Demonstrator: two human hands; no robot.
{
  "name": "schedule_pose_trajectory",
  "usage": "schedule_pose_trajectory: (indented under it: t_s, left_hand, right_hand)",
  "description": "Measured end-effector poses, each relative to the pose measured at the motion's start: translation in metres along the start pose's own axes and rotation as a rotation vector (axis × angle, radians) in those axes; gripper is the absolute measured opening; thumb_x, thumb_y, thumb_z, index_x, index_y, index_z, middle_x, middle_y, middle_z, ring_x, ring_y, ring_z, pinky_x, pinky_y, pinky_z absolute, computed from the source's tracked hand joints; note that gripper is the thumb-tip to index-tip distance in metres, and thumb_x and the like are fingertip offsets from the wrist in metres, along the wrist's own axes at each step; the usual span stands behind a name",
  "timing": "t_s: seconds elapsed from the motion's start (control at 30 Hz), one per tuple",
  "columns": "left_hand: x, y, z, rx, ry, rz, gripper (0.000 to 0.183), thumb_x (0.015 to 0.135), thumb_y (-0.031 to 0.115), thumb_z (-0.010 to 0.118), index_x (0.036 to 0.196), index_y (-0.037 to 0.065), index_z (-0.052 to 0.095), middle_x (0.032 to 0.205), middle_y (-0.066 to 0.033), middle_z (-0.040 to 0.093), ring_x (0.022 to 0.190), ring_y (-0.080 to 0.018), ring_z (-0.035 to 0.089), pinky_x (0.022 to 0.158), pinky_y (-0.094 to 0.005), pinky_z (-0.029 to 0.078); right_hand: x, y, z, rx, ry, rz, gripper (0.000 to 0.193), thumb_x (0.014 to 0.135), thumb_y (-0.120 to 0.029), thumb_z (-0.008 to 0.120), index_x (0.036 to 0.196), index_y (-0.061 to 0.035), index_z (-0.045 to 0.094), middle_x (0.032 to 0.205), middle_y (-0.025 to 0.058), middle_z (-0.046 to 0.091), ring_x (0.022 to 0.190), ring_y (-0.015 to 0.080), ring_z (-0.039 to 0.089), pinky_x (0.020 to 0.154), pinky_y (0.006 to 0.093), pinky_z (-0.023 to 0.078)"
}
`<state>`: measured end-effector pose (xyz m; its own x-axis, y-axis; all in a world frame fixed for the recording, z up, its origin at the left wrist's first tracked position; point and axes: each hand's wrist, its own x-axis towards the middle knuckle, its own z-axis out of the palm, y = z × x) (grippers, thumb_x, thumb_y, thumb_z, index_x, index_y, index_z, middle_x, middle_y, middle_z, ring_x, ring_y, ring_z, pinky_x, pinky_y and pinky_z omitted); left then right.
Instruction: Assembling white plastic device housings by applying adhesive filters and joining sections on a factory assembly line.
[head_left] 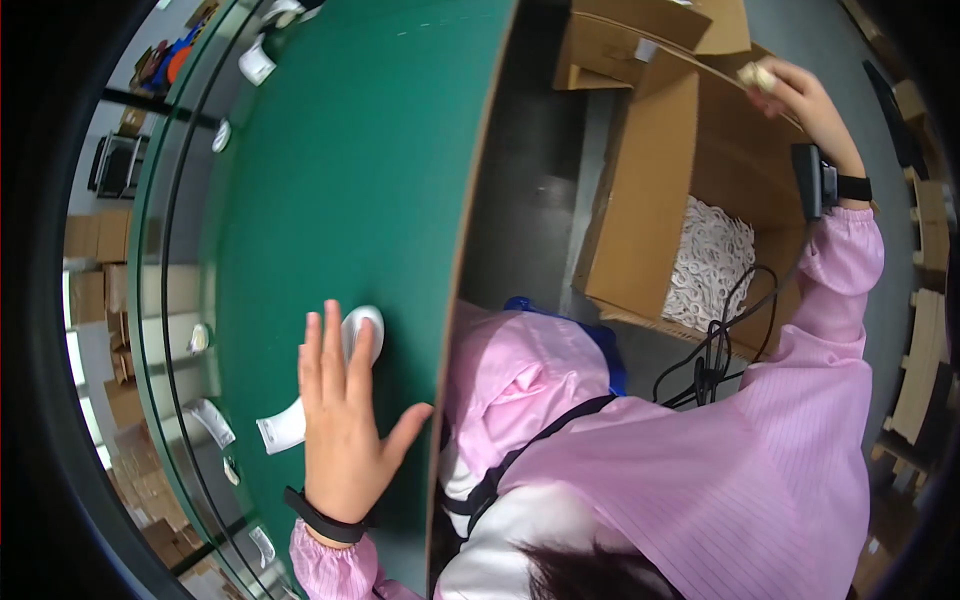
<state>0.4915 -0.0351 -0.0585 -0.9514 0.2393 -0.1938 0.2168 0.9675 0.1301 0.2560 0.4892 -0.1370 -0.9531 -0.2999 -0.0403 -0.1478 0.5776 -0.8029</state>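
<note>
On the green tabletop (345,150), my left hand (345,425) lies flat with its fingers stretched out and the thumb apart. Beneath it is a white curved plastic piece (284,428); one end shows left of the palm. A white rounded end (372,322) shows by the fingertips, but the hand hides whether both belong to one piece. Out to the far right, my right hand (788,92) pinches a small cream-coloured lump (757,76), too small to name. That hand is above the far edge of an open cardboard box (645,180) holding many small white looped pieces (710,265).
More white plastic pieces (257,62) lie along the table's left side, by a clear raised edge (150,330). Black cable (712,360) hangs over the near side of the box. Another cardboard box (625,30) stands behind it. A device (812,182) is strapped to my right wrist.
</note>
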Motion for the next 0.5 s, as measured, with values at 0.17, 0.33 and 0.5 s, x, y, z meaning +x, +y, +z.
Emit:
schedule_pose_trajectory:
  t_s: [0.17, 0.33, 0.5]
  left_hand:
    - [0.019, -0.020, 0.020, 0.264, 0.003, -0.046, 0.078, 0.087, 0.016, 0.076, 0.154, 0.000, 0.039, 0.166, -0.0228, 0.025, 0.153, -0.0433, 0.023, 0.122, -0.0523, 0.026]
    - [0.031, -0.004, 0.021, 0.173, -0.115, -0.100, 0.099, 0.085, 0.030, 0.080, 0.161, -0.001, 0.023, 0.166, -0.0284, 0.021, 0.153, -0.0443, 0.026, 0.123, -0.0493, 0.026]
    - [0.063, 0.004, 0.052, 0.195, -0.044, -0.161, 0.114, 0.076, 0.015, 0.083, 0.162, -0.003, 0.011, 0.164, -0.0337, 0.017, 0.153, -0.0482, 0.022, 0.122, -0.0467, 0.029]
  right_hand:
    - [-0.060, 0.308, 0.028, 0.304, -0.025, 0.734, 0.053, 0.097, -0.055, 0.062, 0.118, -0.0076, 0.070, 0.104, 0.0069, 0.073, 0.077, 0.0169, 0.067, 0.069, 0.0351, 0.056]
    - [-0.145, 0.503, 0.232, -0.163, -0.224, 1.070, 0.068, 0.080, -0.061, 0.078, 0.102, 0.0033, 0.075, 0.093, 0.0158, 0.075, 0.085, 0.0277, 0.070, 0.077, 0.0422, 0.055]
    - [-0.186, 0.514, 0.430, 0.121, -0.246, 0.995, 0.079, 0.080, -0.062, 0.074, 0.113, 0.0098, 0.071, 0.106, 0.0227, 0.074, 0.096, 0.0339, 0.072, 0.084, 0.0407, 0.054]
